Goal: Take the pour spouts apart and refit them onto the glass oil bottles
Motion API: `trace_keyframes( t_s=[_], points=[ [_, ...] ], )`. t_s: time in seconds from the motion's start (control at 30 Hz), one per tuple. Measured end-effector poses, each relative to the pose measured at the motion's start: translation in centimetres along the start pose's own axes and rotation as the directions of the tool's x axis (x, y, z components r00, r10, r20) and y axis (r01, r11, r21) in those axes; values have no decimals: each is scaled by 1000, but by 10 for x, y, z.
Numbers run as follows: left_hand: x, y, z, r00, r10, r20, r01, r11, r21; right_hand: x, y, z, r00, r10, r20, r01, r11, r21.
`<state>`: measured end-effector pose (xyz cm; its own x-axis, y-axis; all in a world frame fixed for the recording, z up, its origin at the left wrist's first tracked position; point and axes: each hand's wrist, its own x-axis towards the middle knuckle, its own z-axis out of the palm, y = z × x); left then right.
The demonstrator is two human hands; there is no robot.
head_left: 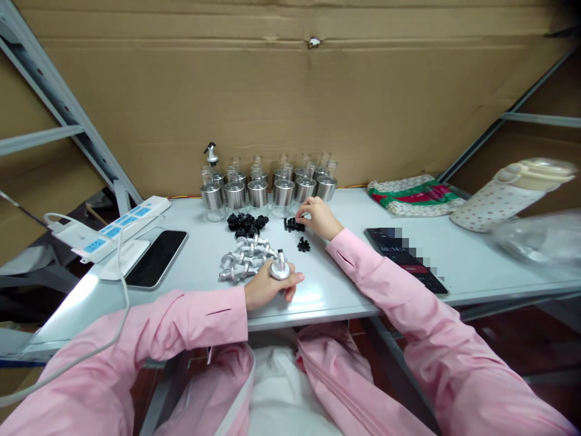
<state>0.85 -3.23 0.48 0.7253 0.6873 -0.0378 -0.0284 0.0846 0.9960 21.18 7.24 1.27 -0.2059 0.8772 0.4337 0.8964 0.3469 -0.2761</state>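
My left hand is closed around a silver bottle pourer, held upright with a black piece at its tip. At the small black parts, my right hand has its thumb and fingertips pinched together; what is between them is too small to make out. A smaller heap of tiny black pieces lies just in front. Left of my hands are loose silver pourers and a pile of round black stoppers. Behind them stand several glass bottles with steel sleeves, and a back-left one carries a fitted pourer.
On the left are a power strip and a dark phone, with a white cable crossing over my left sleeve. A second phone, a patterned cloth pouch, a dotted flask and a plastic bag lie right.
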Motion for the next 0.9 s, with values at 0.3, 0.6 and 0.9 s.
trace_keyframes(
  t_s=[0.3, 0.6, 0.9],
  points=[
    [0, 2, -1, 1000, -13, 7, 13, 1000, -12, -2, 0, 8, 996, 82, 30, -78, 989, -123],
    [0, 3, -5, 999, -27, 47, 27, 1000, 6, -12, -45, -27, 959, -208, 191, -18, 630, 777],
    [4, -5, -7, 999, -19, 33, 24, 990, -142, -30, -79, -28, 887, -375, 271, -95, 426, 900]
  ],
)
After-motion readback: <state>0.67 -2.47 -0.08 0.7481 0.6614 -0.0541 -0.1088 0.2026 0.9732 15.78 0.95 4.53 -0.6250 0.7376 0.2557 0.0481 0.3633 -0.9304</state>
